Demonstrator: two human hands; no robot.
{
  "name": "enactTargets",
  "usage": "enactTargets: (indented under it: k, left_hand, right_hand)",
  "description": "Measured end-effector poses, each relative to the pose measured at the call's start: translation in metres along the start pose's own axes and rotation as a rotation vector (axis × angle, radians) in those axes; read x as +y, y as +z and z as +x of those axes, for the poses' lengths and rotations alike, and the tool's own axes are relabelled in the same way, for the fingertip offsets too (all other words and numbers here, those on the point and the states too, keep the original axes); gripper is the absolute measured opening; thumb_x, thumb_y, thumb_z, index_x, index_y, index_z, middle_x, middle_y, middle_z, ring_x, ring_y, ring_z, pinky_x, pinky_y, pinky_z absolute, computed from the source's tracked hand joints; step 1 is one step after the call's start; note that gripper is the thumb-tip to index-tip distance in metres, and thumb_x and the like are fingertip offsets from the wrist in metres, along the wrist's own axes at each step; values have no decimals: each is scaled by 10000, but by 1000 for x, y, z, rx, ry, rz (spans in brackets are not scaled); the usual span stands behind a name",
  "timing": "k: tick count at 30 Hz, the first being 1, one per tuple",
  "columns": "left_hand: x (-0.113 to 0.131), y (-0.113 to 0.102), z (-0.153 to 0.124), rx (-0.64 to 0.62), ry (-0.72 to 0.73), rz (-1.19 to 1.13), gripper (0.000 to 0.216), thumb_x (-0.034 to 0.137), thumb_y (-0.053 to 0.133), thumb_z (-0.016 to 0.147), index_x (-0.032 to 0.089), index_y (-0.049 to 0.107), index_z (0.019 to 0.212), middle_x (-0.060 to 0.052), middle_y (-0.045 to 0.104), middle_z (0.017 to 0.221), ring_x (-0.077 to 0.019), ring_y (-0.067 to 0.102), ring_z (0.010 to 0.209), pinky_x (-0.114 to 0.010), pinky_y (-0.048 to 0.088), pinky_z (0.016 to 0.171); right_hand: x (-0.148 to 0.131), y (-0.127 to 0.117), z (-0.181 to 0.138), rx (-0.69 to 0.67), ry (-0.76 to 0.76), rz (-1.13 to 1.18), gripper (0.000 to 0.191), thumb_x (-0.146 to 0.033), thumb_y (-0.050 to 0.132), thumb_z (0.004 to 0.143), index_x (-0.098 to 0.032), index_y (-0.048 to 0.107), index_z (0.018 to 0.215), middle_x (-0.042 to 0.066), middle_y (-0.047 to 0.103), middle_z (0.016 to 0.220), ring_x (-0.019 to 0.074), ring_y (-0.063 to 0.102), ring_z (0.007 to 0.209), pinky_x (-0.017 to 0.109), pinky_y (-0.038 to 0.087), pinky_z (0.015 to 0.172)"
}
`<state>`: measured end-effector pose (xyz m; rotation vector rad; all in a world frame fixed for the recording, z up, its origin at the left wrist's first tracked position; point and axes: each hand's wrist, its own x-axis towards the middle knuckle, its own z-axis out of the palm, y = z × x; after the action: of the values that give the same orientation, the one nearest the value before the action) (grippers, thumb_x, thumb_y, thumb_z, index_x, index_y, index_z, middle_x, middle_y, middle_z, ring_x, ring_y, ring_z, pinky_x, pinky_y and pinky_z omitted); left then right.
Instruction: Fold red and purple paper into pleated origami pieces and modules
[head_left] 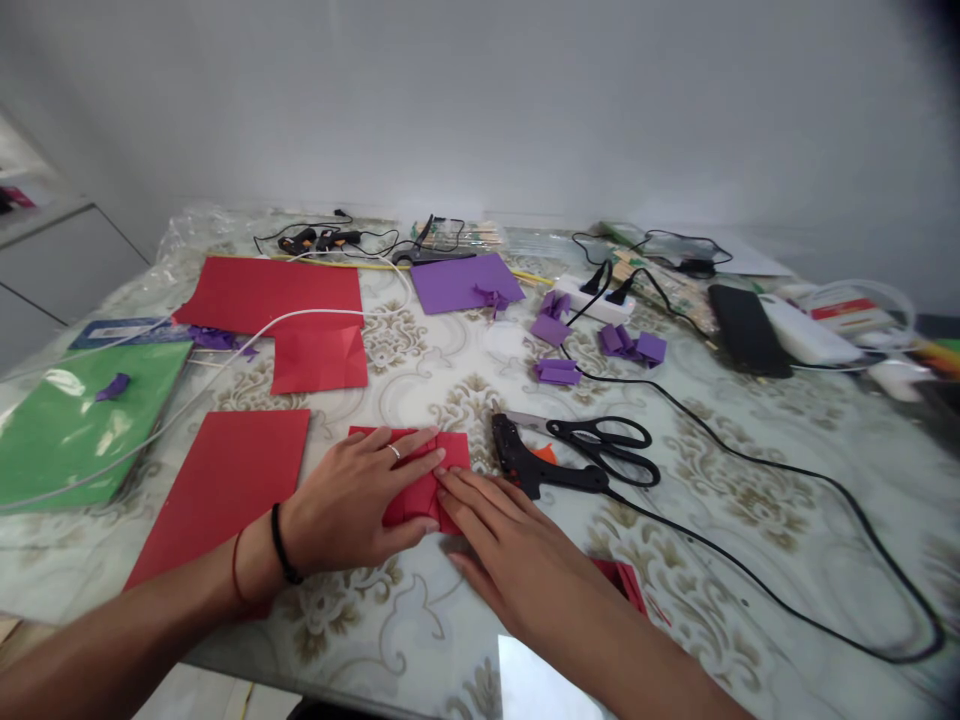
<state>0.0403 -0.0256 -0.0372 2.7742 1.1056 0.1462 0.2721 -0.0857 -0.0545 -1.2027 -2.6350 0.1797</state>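
Note:
A creased piece of red paper [453, 450] lies flat on the table in front of me. My left hand [364, 490] rests on its left part with the fingers stretched out, a ring on one finger and bands at the wrist. From the right, my right hand [499, 530] presses straight fingertips onto the paper's right part. Both hands cover much of the sheet. Just to the right lie a black hot glue gun [540, 465] and black-handled scissors [611, 445]. Another folded red paper piece [626, 580] is partly hidden behind my right forearm.
Red sheets [225, 480] lie left, beside a green pack [90, 420]. Purple folded papers [556, 372] sit near a white power strip [596, 298]. The glue gun's black cord [787, 465] loops right, near a black phone [746, 330]. A white cable [300, 313] crosses the left side.

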Motion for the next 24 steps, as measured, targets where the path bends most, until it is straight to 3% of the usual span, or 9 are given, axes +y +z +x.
enactTargets:
  k: [9,19,24]
  left_hand:
    - [2,-6,1,29,40,-13,677,481,633,957,170,498,1544,-94,491,1630,-349,567,1378,-541,517,1109]
    - [1,-1,-2,-1,3,14,697,490,656,943,268,468,1576,-43,462,1654,-369,560,1370,-550,484,1120]
    - [1,-1,-2,9,12,0,678,475,651,947,252,482,1565,-47,455,1659,-350,564,1369,-543,474,1139]
  right_hand:
    - [2,-8,3,3,1,73,470,-230,548,1023,-78,560,1468,195,639,1474,332,585,1382,583,558,1092]
    - [3,3,2,-5,22,45,512,-224,562,1015,-64,524,1500,203,607,1507,346,572,1392,579,553,1099]
    - [2,3,3,-5,2,0,496,-235,540,1028,-34,535,1482,222,598,1509,359,565,1389,599,559,1080]
